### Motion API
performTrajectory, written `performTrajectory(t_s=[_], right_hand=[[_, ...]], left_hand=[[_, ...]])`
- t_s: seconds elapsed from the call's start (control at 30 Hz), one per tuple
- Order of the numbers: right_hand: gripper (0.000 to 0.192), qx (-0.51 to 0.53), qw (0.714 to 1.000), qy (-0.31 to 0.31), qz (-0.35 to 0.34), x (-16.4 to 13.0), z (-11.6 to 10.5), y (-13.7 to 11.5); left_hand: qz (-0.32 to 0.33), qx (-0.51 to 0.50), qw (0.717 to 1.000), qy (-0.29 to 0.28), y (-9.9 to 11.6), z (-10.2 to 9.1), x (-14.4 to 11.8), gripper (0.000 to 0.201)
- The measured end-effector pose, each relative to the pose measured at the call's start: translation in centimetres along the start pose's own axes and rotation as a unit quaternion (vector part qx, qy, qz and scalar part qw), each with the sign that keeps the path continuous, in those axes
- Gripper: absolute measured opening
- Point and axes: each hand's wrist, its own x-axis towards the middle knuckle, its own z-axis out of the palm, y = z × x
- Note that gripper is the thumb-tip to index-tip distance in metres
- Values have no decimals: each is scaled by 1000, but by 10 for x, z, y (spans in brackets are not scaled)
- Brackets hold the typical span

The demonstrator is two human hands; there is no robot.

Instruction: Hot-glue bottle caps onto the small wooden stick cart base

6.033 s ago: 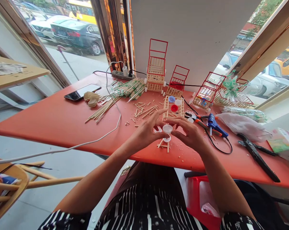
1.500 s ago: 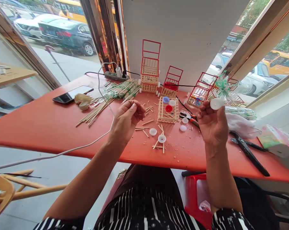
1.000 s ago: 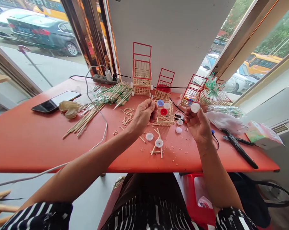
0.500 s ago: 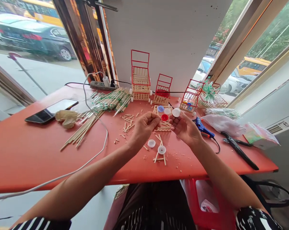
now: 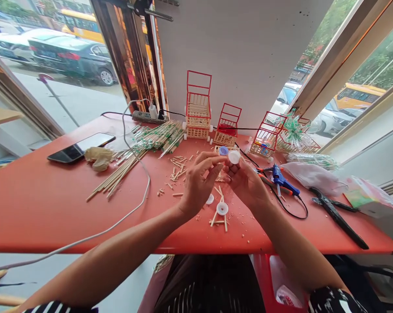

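Behind our orange surface [image 5: 36, 204] a window shows parked cars and a white panel rises at the back edge. We take the white cap [image 5: 234, 157] pinched between our hands as the landmark.

Far to its left lie a black phone [image 5: 81, 147] and a crumpled tan scrap [image 5: 99, 157], with a white cable [image 5: 136, 204] curving toward the near edge. Closer to the cap, still left of it, a spread of long bamboo sticks [image 5: 131, 163] sits with green-tipped ones [image 5: 160, 137] behind, and short cut stick pieces [image 5: 178, 167] are scattered just beside our left hand [image 5: 199, 182]. That hand is curled, its fingertips meeting the cap from the left; we cannot tell whether it pinches a stick as well. Our right hand [image 5: 247, 182] grips the cap from the other side, raised above the surface.

Directly below the cap lies a small stick frame with a white cap on it [image 5: 221, 209], and another loose cap [image 5: 210, 199] beside it. Behind the cap stand three finished-looking red-handled stick carts [image 5: 198, 111], [image 5: 227, 126], [image 5: 268, 134].

Right of the cap lie a blue glue gun [image 5: 283, 180] and black pliers [image 5: 338, 215].

We judge the piece in hand to be at an early stage: a wheel and bare frame exist, while the basket and handle seen on the finished carts are not yet built.
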Motion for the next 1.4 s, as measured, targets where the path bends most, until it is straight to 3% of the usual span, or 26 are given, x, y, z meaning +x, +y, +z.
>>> performTrajectory(t_s=[0.17, 0.33, 0.47, 0.73, 0.97, 1.4], right_hand=[[33, 6, 1000, 3, -25, -3, 1, 4], [43, -30, 999, 9, -14, -3, 0, 10], [46, -52, 999, -2, -8, -2, -1, 13], [40, -95, 995, -13, -33, -2, 0, 13], [29, -101, 995, -8, -27, -4, 5, 9], [31, -123, 987, 42, -95, -6, 2, 12]], left_hand=[[14, 13, 1000, -2, -1, 4, -6, 24], [-36, -36, 999, 5, 0, 6, -4, 34], [-51, -41, 998, 10, 2, 6, -2, 22], [-12, 1, 1000, 4, 0, 2, 0, 23], [-23, 9, 1000, 7, 4, 2, -3, 23], [73, 88, 993, -34, 2, 6, -13, 33]])
